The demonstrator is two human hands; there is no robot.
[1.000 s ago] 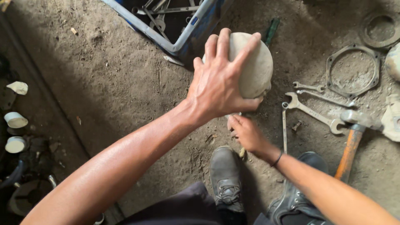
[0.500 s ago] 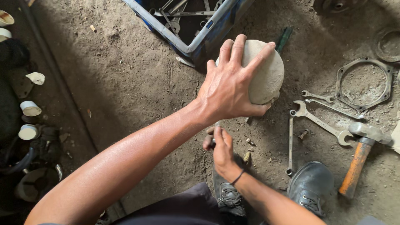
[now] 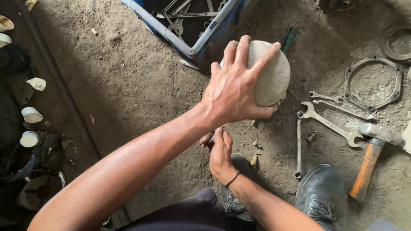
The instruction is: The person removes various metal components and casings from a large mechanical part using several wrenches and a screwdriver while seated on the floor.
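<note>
My left hand (image 3: pixel 234 85) is spread over a round, dusty grey disc-shaped part (image 3: pixel 274 77) and grips it from above, holding it on edge over the dirt floor. Below it, my right hand (image 3: pixel 219 149) is closed around something small and dark under my left wrist; what it holds is mostly hidden. A black band circles the right wrist. My two dark boots (image 3: pixel 319 188) rest on the ground just below the hands.
A blue crate (image 3: pixel 201 40) of metal tools stands at the top. To the right lie several spanners (image 3: pixel 327 122), a hammer with an orange handle (image 3: pixel 368 164) and a metal ring gasket (image 3: pixel 372 83). White cups (image 3: pixel 31 114) and dark parts line the left edge.
My right hand has moved left and up, from beside the spanners to under my left wrist. The left hand keeps its grip on the round part.
</note>
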